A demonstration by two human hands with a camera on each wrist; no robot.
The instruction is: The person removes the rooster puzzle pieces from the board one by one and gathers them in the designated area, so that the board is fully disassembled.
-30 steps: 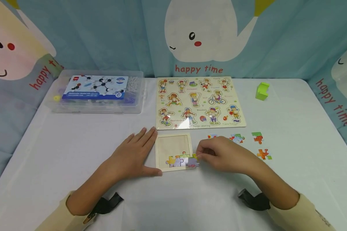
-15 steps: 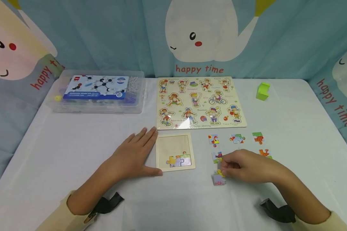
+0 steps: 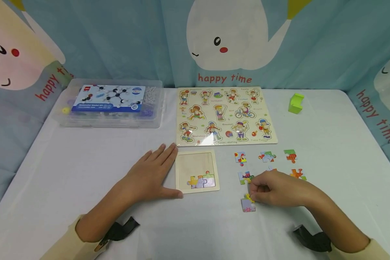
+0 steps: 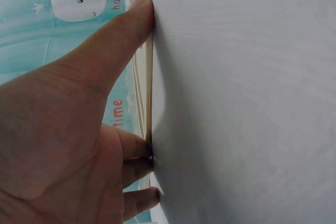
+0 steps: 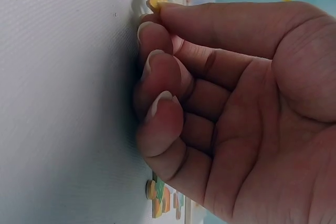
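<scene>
My left hand (image 3: 151, 175) lies with straight fingers against the left side of a small wooden puzzle tray (image 3: 178, 166), thumb at its lower left corner. Several joined jigsaw pieces (image 3: 200, 181) sit along the tray's lower right inside. To the right of the tray, my right hand (image 3: 276, 189) pinches a purple and yellow jigsaw piece (image 3: 248, 205) by its yellow tab, low over the white cloth. In the right wrist view thumb and index finger meet on the yellow tab (image 5: 157, 2), the other fingers curled. A jigsaw piece (image 3: 245, 177) lies just beyond the fingertips.
More loose jigsaw pieces (image 3: 290, 156) lie around and behind the right hand, one partly hidden by it. A sports peg puzzle board (image 3: 225, 115) lies behind the tray. A clear plastic kit box (image 3: 110, 121) stands back left, a green block (image 3: 295, 103) back right.
My right hand has carried the purple and yellow piece from the tray's right edge rightward to the loose pieces, then slightly nearer to me. The left hand has stayed put.
</scene>
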